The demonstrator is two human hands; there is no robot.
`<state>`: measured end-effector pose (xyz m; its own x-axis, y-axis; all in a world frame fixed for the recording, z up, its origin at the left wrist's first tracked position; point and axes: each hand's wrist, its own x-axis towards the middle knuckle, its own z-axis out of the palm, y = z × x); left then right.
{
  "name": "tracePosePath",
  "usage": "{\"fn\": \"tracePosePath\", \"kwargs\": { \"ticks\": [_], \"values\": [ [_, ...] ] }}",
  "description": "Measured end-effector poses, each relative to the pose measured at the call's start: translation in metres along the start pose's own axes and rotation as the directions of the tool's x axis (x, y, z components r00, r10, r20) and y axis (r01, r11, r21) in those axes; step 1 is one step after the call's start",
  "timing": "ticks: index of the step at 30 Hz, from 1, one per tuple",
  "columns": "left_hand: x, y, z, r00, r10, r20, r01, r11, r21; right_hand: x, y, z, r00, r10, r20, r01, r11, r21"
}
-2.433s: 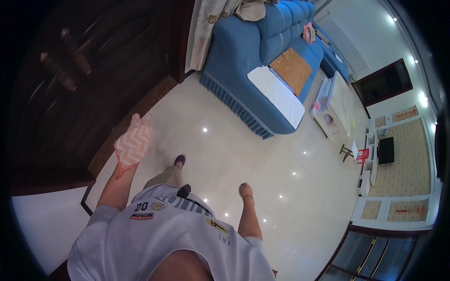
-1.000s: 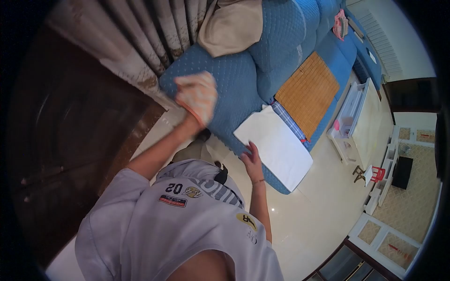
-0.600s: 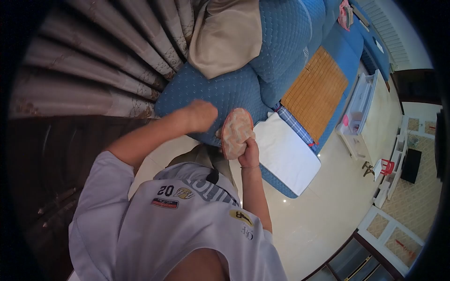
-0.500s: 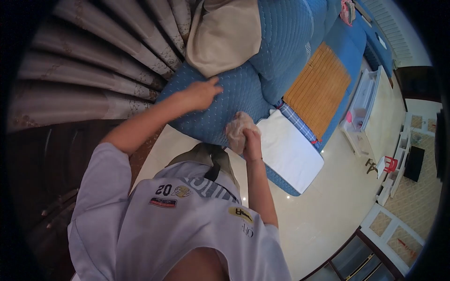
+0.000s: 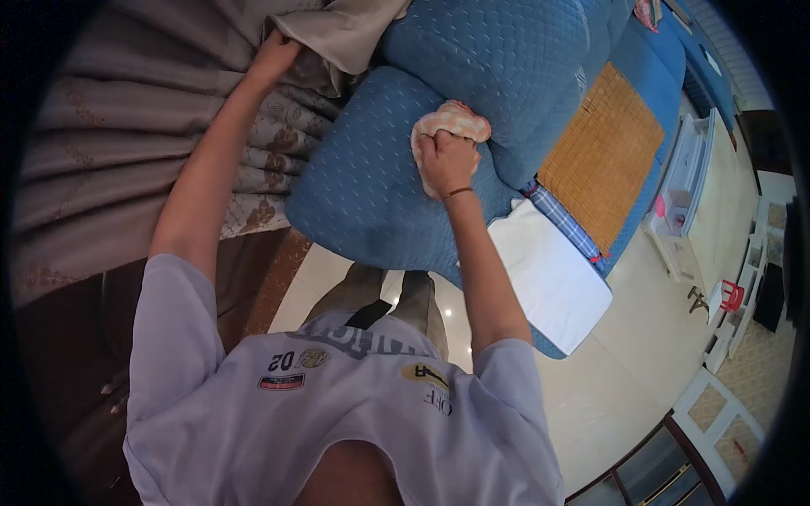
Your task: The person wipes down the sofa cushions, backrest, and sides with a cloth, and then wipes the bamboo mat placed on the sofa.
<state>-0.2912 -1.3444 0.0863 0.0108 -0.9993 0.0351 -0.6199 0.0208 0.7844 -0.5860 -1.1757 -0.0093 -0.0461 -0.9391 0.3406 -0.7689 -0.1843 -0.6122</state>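
Note:
My left hand (image 5: 274,59) is closed on the edge of a beige cloth (image 5: 337,34), lifted at the upper left beside the curtain. Under my right hand (image 5: 450,162), a pale cloth with orange patterning (image 5: 462,120) lies bunched against the blue quilted sofa seat (image 5: 363,160). The fingers of that hand are curled into the cloth and press it down. Behind it rises a blue sofa cushion (image 5: 506,67).
Grey-brown curtains (image 5: 152,101) hang at the left. Along the sofa to the right lie a white pad (image 5: 553,270), a blue plaid fabric (image 5: 564,221) and a brown woven mat (image 5: 603,160). A low white table (image 5: 717,202) stands farther right on the pale tiled floor (image 5: 607,379).
My left hand has moved up and left, taking hold of the beige cloth and pulling it off the seat toward the curtain. My right hand has carried the patterned cloth up onto the seat.

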Motion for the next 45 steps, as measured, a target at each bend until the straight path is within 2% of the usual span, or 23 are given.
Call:
{"fn": "tracePosePath", "kwargs": {
  "ticks": [2, 4, 6, 8, 9, 11, 13, 14, 17, 18, 22, 23, 24, 25, 28, 31, 33, 35, 38, 40, 42, 43, 45],
  "values": [
    [0.001, 0.006, 0.004, 0.994, -0.094, -0.049, 0.091, 0.994, -0.053, -0.003, -0.016, 0.012, 0.999, 0.038, -0.035, -0.044, 0.978, -0.202],
    [0.007, 0.010, 0.012, 0.993, -0.121, -0.009, 0.120, 0.991, -0.065, -0.020, -0.051, 0.003, 0.955, -0.033, 0.294, 0.108, 0.964, -0.244],
    [0.014, -0.002, 0.017, 0.994, -0.105, 0.039, 0.108, 0.991, -0.082, -0.073, -0.084, 0.042, 0.960, -0.278, -0.020, 0.278, 0.960, -0.029],
    [0.011, 0.009, 0.021, 0.991, -0.118, 0.058, 0.125, 0.985, -0.122, -0.112, -0.121, 0.047, 0.874, -0.333, 0.353, 0.317, 0.943, 0.103],
    [0.012, 0.007, 0.019, 0.987, -0.139, 0.080, 0.149, 0.978, -0.145, -0.121, -0.135, 0.044, 0.876, -0.450, 0.173, 0.431, 0.892, 0.140],
    [0.015, -0.005, 0.023, 0.996, -0.052, 0.072, 0.067, 0.971, -0.231, -0.111, -0.136, 0.046, 0.820, -0.514, 0.253, 0.471, 0.856, 0.214],
    [0.019, 0.003, 0.016, 0.965, -0.173, 0.196, 0.211, 0.958, -0.195, -0.060, -0.139, 0.020, 0.889, -0.276, 0.365, 0.330, 0.939, -0.096],
    [0.015, 0.002, 0.018, 0.973, -0.143, 0.183, 0.188, 0.949, -0.252, -0.034, -0.118, 0.020, 0.929, -0.359, 0.090, 0.366, 0.928, -0.072],
    [-0.007, 0.025, 0.011, 0.994, -0.065, 0.090, 0.084, 0.972, -0.218, 0.052, -0.080, 0.007, 0.998, -0.023, 0.054, 0.037, 0.960, -0.277],
    [0.006, 0.004, 0.014, 0.992, -0.052, 0.118, 0.077, 0.971, -0.224, 0.066, -0.057, 0.016, 0.971, -0.203, -0.125, 0.161, 0.944, -0.287],
    [0.008, 0.000, 0.011, 0.983, -0.019, 0.182, 0.078, 0.944, -0.322, 0.030, -0.083, 0.053, 0.952, -0.260, 0.160, 0.300, 0.892, -0.339],
    [0.010, -0.003, 0.013, 0.983, -0.024, 0.180, 0.083, 0.941, -0.328, -0.004, -0.113, 0.065, 0.956, -0.130, 0.264, 0.236, 0.874, -0.424],
    [0.013, -0.005, 0.013, 0.984, -0.046, 0.175, 0.083, 0.974, -0.209, -0.037, -0.137, 0.072, 0.910, -0.206, 0.360, 0.360, 0.822, -0.441],
    [0.016, -0.005, 0.014, 0.983, -0.068, 0.169, 0.083, 0.993, -0.088, -0.056, -0.164, 0.060, 0.890, -0.394, 0.230, 0.436, 0.883, -0.173],
    [0.024, -0.014, 0.016, 0.965, -0.072, 0.251, 0.121, 0.976, -0.183, -0.115, -0.181, 0.101, 0.849, -0.462, 0.255, 0.477, 0.879, 0.006],
    [0.019, -0.011, 0.017, 0.973, -0.054, 0.224, 0.100, 0.975, -0.200, -0.044, -0.182, 0.069, 0.753, -0.179, 0.633, 0.231, 0.973, 0.000],
    [0.015, -0.005, 0.014, 0.975, -0.077, 0.210, 0.108, 0.984, -0.139, 0.030, -0.142, 0.067, 0.896, -0.185, 0.405, 0.288, 0.934, -0.210],
    [0.010, -0.005, 0.014, 0.975, -0.016, 0.222, 0.057, 0.982, -0.181, 0.098, -0.121, 0.048, 0.938, 0.038, 0.343, 0.118, 0.899, -0.421],
    [0.037, -0.040, 0.020, 0.956, -0.074, 0.285, 0.140, 0.966, -0.218, 0.112, -0.084, 0.061, 0.961, -0.229, 0.153, 0.276, 0.820, -0.501],
    [0.038, -0.043, 0.023, 0.954, -0.073, 0.291, 0.159, 0.945, -0.284, 0.094, -0.120, 0.059, 0.890, 0.005, 0.457, 0.213, 0.880, -0.425],
    [0.026, -0.023, 0.020, 0.964, -0.087, 0.250, 0.147, 0.962, -0.231, 0.033, -0.153, 0.089, 0.813, -0.110, 0.571, 0.351, 0.876, -0.330],
    [0.028, -0.027, 0.022, 0.965, -0.086, 0.248, 0.146, 0.961, -0.234, 0.003, -0.174, 0.103, 0.676, 0.012, 0.737, 0.252, 0.936, -0.246],
    [0.034, -0.042, 0.029, 0.961, 0.001, 0.276, 0.084, 0.951, -0.296, -0.052, -0.210, 0.117, 0.602, -0.301, 0.740, 0.526, 0.846, -0.084]
  ]
}}
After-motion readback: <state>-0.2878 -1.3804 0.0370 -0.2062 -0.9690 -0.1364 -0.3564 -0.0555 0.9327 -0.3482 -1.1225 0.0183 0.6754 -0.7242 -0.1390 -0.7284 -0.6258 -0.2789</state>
